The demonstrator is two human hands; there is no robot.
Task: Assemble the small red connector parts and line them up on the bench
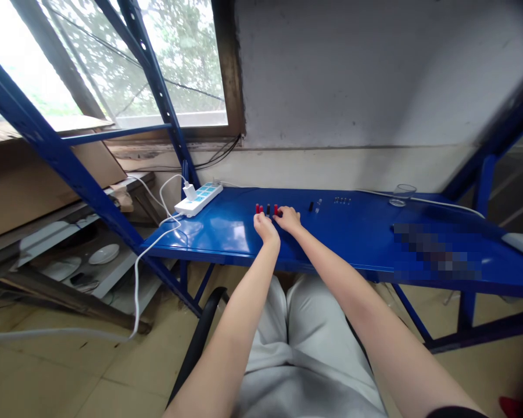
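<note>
On the blue tabletop (331, 232), small red cylinders (257, 208) and a black cylinder (268, 210) stand in a short row just beyond my hands. My left hand (267, 227) is closed, its fingertips close against the red pieces at the row's left end; what they pinch, if anything, is hidden. At the row's right end, beside another red cylinder (276, 208), my right hand (290, 220) has its fingers curled together. A small dark piece (280, 213) shows at those fingertips, too small to name surely.
To the right lie a black cylinder (311, 206), small clear pieces (318, 203) and several tiny metallic pieces (342, 201). Farther right stands a clear glass (403, 196), with a blurred-out object (438, 252) nearer. A white power strip (199, 199) with a cable occupies the left end.
</note>
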